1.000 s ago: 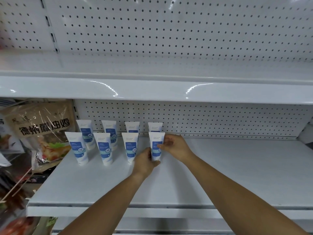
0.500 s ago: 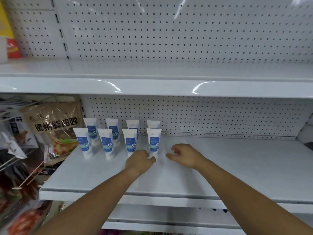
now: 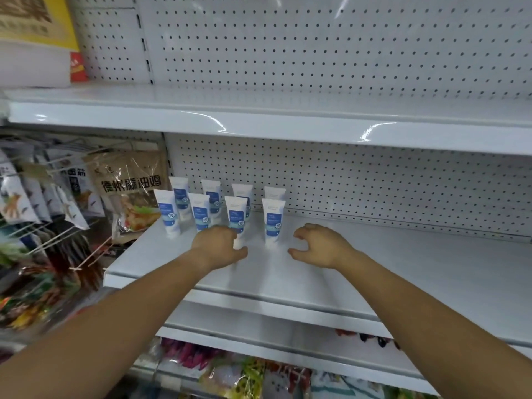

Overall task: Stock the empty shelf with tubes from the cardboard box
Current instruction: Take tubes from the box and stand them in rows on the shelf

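- The rightmost front tube (image 3: 273, 221) stands upright on its cap with its long axis vertical. It closes the front row of the tubes (image 3: 201, 208), eight in all, set in two rows of four.
- All the other tubes lie to the left of that tube or behind it. To its right the shelf (image 3: 417, 283) is bare as far as the view goes.
- The right hand (image 3: 319, 247) hovers just right of that tube and a little nearer the shelf's front edge. It does not touch the tube. Its fingers (image 3: 305, 230) are loosely curled like a claw, the thumb is apart from them, and they hold nothing.
- The left hand (image 3: 218, 247) sits left of that tube, in front of the foot of the neighbouring front tube (image 3: 236, 216). Its back faces the camera and its thumb points toward the rightmost front tube. The fingers are hidden behind the hand, so I cannot tell whether they pinch that neighbour's cap or only rest against it.
- The cardboard box is out of view.
- My judgement is that the next tube belongs directly right of the rightmost front tube. The right hand is nearer that gap, so it is the natural hand to set the tube down, cap-first and upright like the others.
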